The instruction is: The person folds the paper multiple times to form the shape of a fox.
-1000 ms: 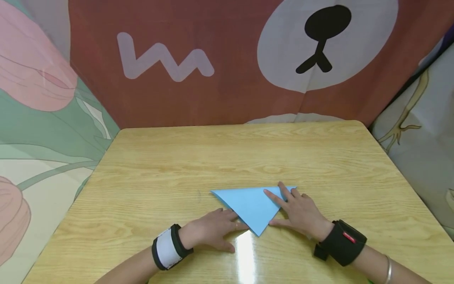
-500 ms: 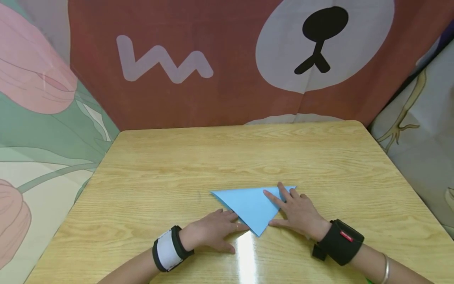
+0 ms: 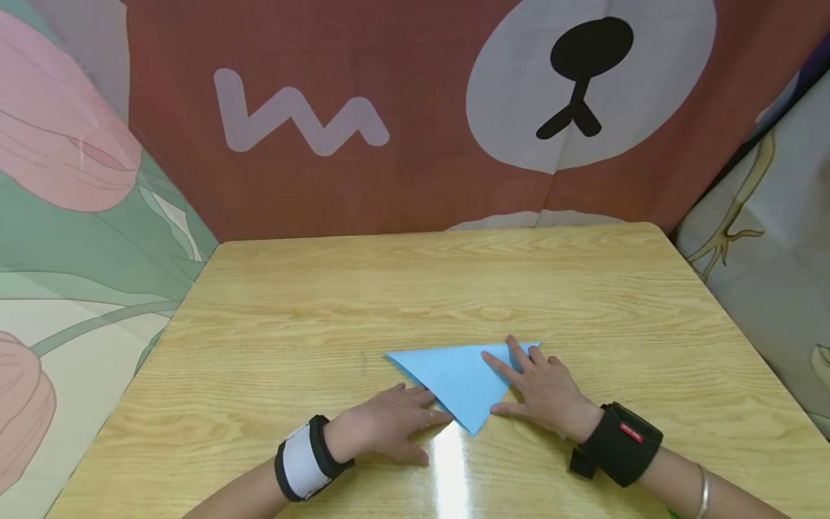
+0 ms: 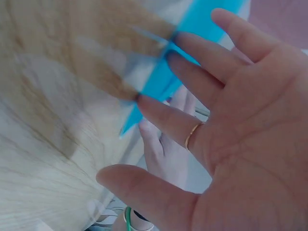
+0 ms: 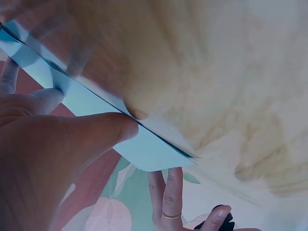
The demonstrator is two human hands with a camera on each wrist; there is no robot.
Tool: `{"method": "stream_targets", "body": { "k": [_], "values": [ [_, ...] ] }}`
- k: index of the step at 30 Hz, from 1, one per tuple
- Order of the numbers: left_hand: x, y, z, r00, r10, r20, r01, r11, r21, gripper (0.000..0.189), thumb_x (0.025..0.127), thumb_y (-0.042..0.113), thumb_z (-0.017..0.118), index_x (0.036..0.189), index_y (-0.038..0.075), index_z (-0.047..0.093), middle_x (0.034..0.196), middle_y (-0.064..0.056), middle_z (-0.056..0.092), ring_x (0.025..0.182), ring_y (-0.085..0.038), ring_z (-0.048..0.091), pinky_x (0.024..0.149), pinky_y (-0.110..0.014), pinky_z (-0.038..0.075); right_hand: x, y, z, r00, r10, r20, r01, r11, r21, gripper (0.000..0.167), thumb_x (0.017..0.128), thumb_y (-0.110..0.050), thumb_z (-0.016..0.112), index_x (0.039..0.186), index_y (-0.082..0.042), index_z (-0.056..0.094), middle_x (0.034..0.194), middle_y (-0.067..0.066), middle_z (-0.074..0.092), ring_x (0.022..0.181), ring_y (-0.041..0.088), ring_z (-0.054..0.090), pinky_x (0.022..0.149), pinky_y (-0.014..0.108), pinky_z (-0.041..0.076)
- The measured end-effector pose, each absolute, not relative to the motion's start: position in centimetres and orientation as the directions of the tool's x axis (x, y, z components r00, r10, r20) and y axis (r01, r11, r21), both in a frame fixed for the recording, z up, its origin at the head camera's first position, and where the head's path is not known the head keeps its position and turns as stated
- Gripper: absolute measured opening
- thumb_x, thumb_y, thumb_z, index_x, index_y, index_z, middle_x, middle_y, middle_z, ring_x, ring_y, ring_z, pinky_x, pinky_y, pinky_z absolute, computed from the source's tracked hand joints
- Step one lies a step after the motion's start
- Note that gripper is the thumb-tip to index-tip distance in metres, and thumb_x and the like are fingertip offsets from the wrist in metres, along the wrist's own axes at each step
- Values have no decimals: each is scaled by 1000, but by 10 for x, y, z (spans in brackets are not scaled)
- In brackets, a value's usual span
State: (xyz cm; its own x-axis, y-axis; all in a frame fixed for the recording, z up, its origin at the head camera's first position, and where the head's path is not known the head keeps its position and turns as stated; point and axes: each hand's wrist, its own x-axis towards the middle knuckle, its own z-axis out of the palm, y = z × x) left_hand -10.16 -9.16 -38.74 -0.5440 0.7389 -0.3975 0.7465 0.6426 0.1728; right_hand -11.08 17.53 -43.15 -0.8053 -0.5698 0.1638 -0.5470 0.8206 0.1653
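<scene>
Head view: blue paper [image 3: 454, 376] lies beneath right fingers [image 3: 502, 366].

Left hand [image 3: 392, 422], right hand [image 3: 547, 395] palm-down, fingers [image 3: 501, 367] spread; 2 forearms [image 3: 243, 483] angled inward.

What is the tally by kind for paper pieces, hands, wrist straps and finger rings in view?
Folded blue paper: 1
Hands: 2
Wrist straps: 2
Finger ring: 1
Total: 6

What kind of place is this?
Perhaps a craft corner or playroom: there's a yellowish wood-grain table, a folded light-blue paper triangle, and a brown backdrop printed with a cartoon muzzle.
</scene>
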Motion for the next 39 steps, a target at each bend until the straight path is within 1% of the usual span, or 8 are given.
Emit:
{"method": "stream_targets", "body": {
  "k": [3, 6, 13, 17, 20, 29, 32, 39],
  "values": [
    [-99, -92, -386, -555, 736, -387, 744, 647, 165, 61, 82, 47, 65, 137, 32, 45, 142, 0, 42, 132, -16, 37, 106, -44, 33, -111, 175, -433, -798, -577, 174, -549, 815, 185, 78, 78, -72, 45, 138, -21, 47, 130, 23, 50, 98, 36, 57, 62, 40, 52],
    [-96, -92, -384, -560, 744, -364, 754, 640, 148, 58, 82, 46, 66, 135, 31, 48, 137, 1, 47, 127, -14, 43, 104, -44, 36, -111, 175, -433, -804, -572, 164, -544, 818, 185, 78, 79, -72, 45, 138, -22, 46, 130, 23, 50, 99, 36, 57, 63, 39, 51],
    [-92, -90, -381, -570, 748, -341, 770, 631, 98, 57, 80, 45, 68, 132, 29, 52, 130, 2, 52, 121, -13, 48, 100, -39, 41, -110, 174, -431, -817, -556, 155, -539, 831, 140, 77, 78, -70, 50, 138, -21, 46, 132, 23, 49, 101, 36, 56, 63, 41, 51],
    [-91, -89, -380, -574, 741, -348, 765, 637, 94, 58, 79, 45, 69, 132, 28, 52, 132, 1, 51, 122, -13, 47, 100, -40, 40, -109, 175, -430, -825, -548, 141, -536, 837, 115, 77, 78, -67, 54, 139, -21, 44, 133, 24, 47, 102, 37, 55, 64, 43, 50],
    [-91, -89, -379, -584, 725, -365, 749, 654, 102, 60, 79, 45, 69, 133, 30, 51, 138, -1, 47, 127, -15, 43, 102, -42, 39, -109, 175, -431, -822, -550, 149, -539, 835, 110, 77, 77, -65, 56, 139, -21, 44, 133, 24, 47, 102, 37, 55, 64, 43, 50],
    [-90, -89, -377, -592, 702, -395, 716, 683, 141, 61, 80, 42, 69, 135, 30, 48, 142, -3, 43, 131, -17, 40, 105, -42, 36, -109, 177, -430, -805, -570, 166, -555, 822, 132, 76, 79, -66, 53, 139, -21, 45, 132, 24, 48, 100, 36, 56, 63, 42, 51],
    [-91, -89, -377, -591, 702, -398, 712, 686, 151, 61, 80, 41, 69, 136, 29, 49, 142, -3, 43, 130, -17, 40, 104, -40, 36, -109, 178, -430, -795, -580, 179, -561, 815, 146, 76, 79, -67, 52, 139, -20, 45, 132, 24, 49, 99, 36, 56, 63, 42, 51],
    [-93, -88, -378, -589, 714, -377, 718, 677, 159, 62, 78, 41, 72, 134, 28, 50, 133, -2, 48, 120, -13, 47, 94, -30, 44, -109, 179, -432, -784, -587, 199, -567, 809, 153, 75, 79, -68, 49, 138, -21, 46, 132, 23, 49, 99, 36, 56, 62, 41, 51]
  ]
}}
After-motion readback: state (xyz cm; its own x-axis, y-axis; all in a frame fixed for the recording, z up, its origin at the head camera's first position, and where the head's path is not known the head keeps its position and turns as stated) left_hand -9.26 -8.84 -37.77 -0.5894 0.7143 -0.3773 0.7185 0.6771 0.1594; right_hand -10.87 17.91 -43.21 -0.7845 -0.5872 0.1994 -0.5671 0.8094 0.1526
